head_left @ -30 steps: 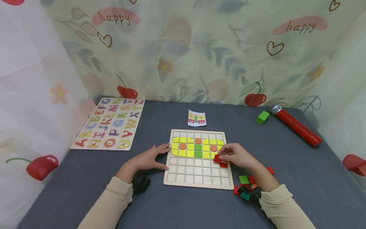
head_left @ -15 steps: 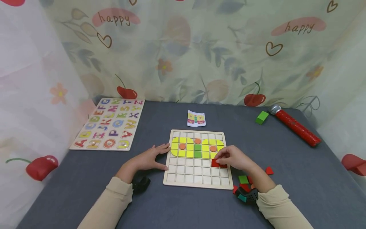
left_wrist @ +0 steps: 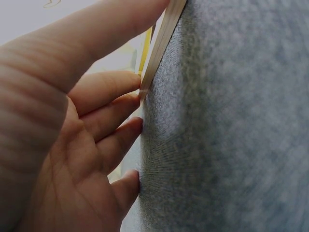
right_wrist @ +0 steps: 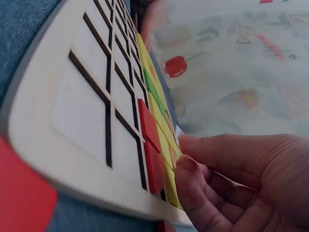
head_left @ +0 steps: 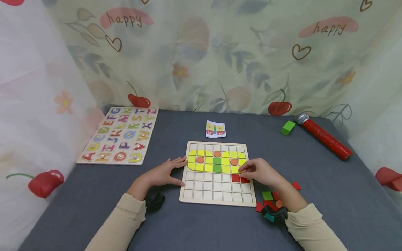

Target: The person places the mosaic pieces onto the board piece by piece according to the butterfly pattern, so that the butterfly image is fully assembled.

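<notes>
Two red tiles [head_left: 235, 178] sit side by side on the board [head_left: 207, 185], at the right end of the row just below the yellow tiles [head_left: 225, 169]. The right hand [head_left: 260, 170] partly covers one; its thumb and forefinger come close together over the board's right side, and whether they pinch anything I cannot tell. The left hand [head_left: 164, 173] lies with fingers spread, thumb and fingertips at the board's left edge.

From the near edge, grey cloth [head_left: 201, 230] runs back between the forearms. A broad strip of it separates the board from the letter board [head_left: 127, 161]. The card [head_left: 215, 132] lies just past the far edge. Loose pieces [head_left: 267, 196] crowd the near right corner; the block [head_left: 287, 128] and mic [head_left: 326, 138] lie well apart from the board.

"happy" reads twice on the curtain [head_left: 201, 69]. The letter board carries coloured capitals, A, O and U along its near edge, Z at a far corner.
</notes>
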Available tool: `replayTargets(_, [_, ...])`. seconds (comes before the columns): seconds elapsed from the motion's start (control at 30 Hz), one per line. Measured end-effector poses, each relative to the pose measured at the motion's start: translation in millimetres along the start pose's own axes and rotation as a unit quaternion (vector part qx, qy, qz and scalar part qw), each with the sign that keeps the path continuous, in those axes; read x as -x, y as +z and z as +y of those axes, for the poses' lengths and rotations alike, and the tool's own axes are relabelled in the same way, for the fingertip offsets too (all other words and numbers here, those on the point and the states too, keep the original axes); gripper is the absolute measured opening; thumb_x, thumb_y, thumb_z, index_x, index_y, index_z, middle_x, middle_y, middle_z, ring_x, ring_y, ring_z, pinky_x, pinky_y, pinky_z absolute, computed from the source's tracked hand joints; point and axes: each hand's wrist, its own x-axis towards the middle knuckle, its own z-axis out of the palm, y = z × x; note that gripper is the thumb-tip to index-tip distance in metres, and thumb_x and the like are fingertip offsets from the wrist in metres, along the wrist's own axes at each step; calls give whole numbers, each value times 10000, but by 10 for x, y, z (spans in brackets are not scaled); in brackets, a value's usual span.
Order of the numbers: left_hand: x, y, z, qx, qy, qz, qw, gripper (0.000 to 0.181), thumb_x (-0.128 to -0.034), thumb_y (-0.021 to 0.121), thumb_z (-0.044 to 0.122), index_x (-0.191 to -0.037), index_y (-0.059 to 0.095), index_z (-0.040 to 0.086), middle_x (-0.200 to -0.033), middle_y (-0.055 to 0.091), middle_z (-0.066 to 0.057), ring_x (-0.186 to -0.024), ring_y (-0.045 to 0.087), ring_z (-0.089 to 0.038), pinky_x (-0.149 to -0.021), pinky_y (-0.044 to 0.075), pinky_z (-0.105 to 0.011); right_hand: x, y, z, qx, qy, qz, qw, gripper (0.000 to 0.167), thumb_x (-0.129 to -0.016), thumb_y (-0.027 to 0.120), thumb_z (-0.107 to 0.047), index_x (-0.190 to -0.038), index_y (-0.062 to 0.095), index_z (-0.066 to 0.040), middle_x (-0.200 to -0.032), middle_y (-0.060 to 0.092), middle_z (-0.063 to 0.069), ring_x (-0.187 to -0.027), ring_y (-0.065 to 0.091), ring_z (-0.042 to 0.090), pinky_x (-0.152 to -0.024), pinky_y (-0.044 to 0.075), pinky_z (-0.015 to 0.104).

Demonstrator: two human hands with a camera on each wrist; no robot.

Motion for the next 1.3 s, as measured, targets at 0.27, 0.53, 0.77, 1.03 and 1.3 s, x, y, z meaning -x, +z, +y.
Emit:
replayTargets(0.27, [-3,-16,-9,-9,7,23,10000,869,-744,767,374,-1455,325,140,-1559,202,-33,-1453,119,-270,-1170,46,-518,230,-167,89,-207,499,265,9982,258,-858,668,-156,-1051,675,16,-888,670,76,-746,613,157,-683,543,255])
replayTargets(0.53, [3,-16,-25,-24,-36,32,10000,866,-743,767,376,-1453,329,149,-1558,203,-24,-1454,117,-254,-1175,33,-504,316,-228,261,-89,564,512,9971,337,-831,703,-200,-1091,659,9,-917,663,88,-719,571,144,-620,504,226])
replayTargets(0.77, [8,-3,-22,-13,40,41,10000,859,-744,768,374,-1449,340,134,-1552,219,-33,-1453,126,-251,-1177,25,-500,295,-194,313,234,710,584,9955,370,-809,725,-177,-1102,636,30,-790,599,51,-677,495,137,-565,408,210])
replayTargets(1.03, [1,5,-16,-3,5,49,10000,859,-744,768,376,-1450,339,143,-1554,217,-23,-1453,129,-243,-1177,41,-500,257,-202,282,-10,837,496,9953,236,-838,686,-119,-1011,589,9,-784,590,61,-682,538,159,-619,477,242])
replayTargets(1.3, [-5,3,-8,-3,47,15,10000,860,-747,765,377,-1452,333,142,-1556,209,-20,-1454,120,-251,-1176,40,-501,208,-245,144,-529,857,450,9939,239,-891,622,-131,-1059,576,34,-896,601,111,-744,597,181,-695,548,274])
